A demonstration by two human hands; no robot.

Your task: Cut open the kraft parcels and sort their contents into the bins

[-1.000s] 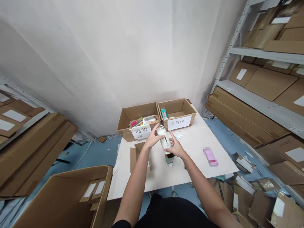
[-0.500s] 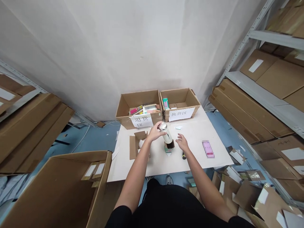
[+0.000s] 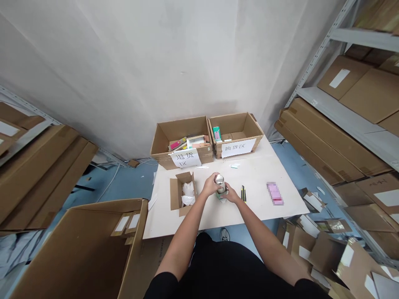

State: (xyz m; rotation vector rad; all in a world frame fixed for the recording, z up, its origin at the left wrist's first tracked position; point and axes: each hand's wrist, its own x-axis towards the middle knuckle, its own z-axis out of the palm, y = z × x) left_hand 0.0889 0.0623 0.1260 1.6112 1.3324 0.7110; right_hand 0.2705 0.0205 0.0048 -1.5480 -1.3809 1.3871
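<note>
My left hand [image 3: 210, 187] grips a white bottle with a silver cap [image 3: 220, 181] near its top. The bottle stands upright, its lower part inside a small carton [image 3: 222, 196] on the white table [image 3: 264, 207]. My right hand [image 3: 231, 193] is closed round that carton from the right side. Just left of my hands lies a small open cardboard box [image 3: 182, 194] with white paper padding in it.
A black and yellow pen-like tool [image 3: 242, 193] and a pink item [image 3: 274, 193] lie right of my hands. Two labelled open boxes [image 3: 183, 143] [image 3: 236, 133] stand at the table's far edge. A large open carton [image 3: 77, 249] is at lower left, and shelving with flat cartons [image 3: 339, 120] on the right.
My left hand has brought the bottle down from the air and into the small carton. My right hand came in and closed on the carton.
</note>
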